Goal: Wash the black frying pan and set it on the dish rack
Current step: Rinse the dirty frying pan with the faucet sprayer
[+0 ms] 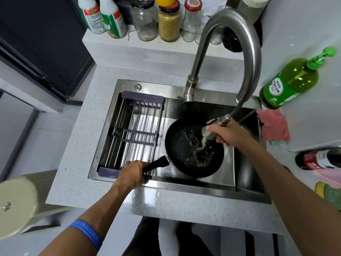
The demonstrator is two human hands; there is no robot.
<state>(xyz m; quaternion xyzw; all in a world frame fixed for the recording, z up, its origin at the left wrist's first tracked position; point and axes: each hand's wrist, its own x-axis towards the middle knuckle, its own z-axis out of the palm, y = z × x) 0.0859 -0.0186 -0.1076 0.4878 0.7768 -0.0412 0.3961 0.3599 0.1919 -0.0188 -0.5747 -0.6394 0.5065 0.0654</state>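
The black frying pan (186, 150) sits low in the steel sink (245, 163), its inside wet and speckled. My left hand (132, 174) grips its black handle at the lower left. My right hand (225, 133) holds the pull-out spray head (220, 121) of the faucet (245, 58) over the pan's far right rim, and water streams into the pan. The dish rack (132, 133), grey-purple with metal bars, spans the sink's left half and holds nothing.
A green dish soap bottle (291, 82) and a pink cloth (275, 125) lie right of the sink. Jars and spray bottles (110, 17) line the back ledge. A dark bottle (317, 158) lies at the right edge. A pale round lid (16, 206) is at lower left.
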